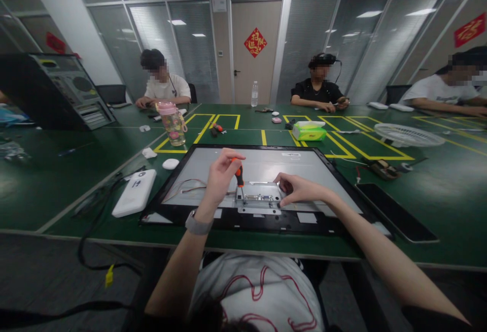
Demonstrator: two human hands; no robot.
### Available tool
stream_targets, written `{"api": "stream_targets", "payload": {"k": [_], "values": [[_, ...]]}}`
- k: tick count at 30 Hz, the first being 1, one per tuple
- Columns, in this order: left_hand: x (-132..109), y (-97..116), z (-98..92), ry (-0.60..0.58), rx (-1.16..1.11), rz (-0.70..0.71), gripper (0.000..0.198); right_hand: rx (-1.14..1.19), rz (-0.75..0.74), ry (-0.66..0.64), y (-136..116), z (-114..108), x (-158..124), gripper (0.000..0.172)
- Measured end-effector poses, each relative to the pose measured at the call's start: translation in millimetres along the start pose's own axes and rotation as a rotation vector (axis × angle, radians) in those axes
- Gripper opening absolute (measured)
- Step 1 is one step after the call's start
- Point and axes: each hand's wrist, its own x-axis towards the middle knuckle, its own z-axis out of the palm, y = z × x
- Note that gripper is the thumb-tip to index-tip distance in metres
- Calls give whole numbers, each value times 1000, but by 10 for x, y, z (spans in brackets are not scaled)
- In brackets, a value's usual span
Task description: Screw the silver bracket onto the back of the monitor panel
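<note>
My left hand (221, 174) is closed round the handle of an orange and black screwdriver (239, 174). The screwdriver points down, its tip at the left part of a metal bracket (261, 210) with connector ports. That bracket sits on the back of a flat monitor panel (201, 167) with a black frame, lying on the table in front of me. At the bracket's right end is my right hand (294, 189), its thumb and fingers curled about the edge. Thin wires (190, 186) lie on the panel left of the bracket.
Left of the panel are a white power bank (135, 192), a white round object (170, 164) and a pink-lidded bottle (172, 124). A black phone-like slab (395, 212) lies right. Beyond stand a green tissue pack (309, 131) and a white fan grille (409, 135). Several people sit across the table.
</note>
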Motion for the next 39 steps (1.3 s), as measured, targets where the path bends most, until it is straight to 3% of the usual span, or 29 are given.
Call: {"api": "stream_targets", "payload": {"k": [10,14,19,28,35,39], "values": [[9,58,44,-50,-178,-93,29,-5,5,-5,-11,-5,-6,65],[-4,40,31,-84,-109,-97,30,5,0,-9,0,-2,-5,65],[4,-7,-4,-41,13,26,13,16,7,-5,-14,4,-9,65],[-11,27,7,-53,-76,-54,34,-5,9,-7,-28,-3,-12,66],[-11,130,40,-31,149,58,14,-3,8,-7,-31,-1,-14,66],[-25,114,64,-103,200,63,14,-3,17,-10,-36,1,-13,67]]}}
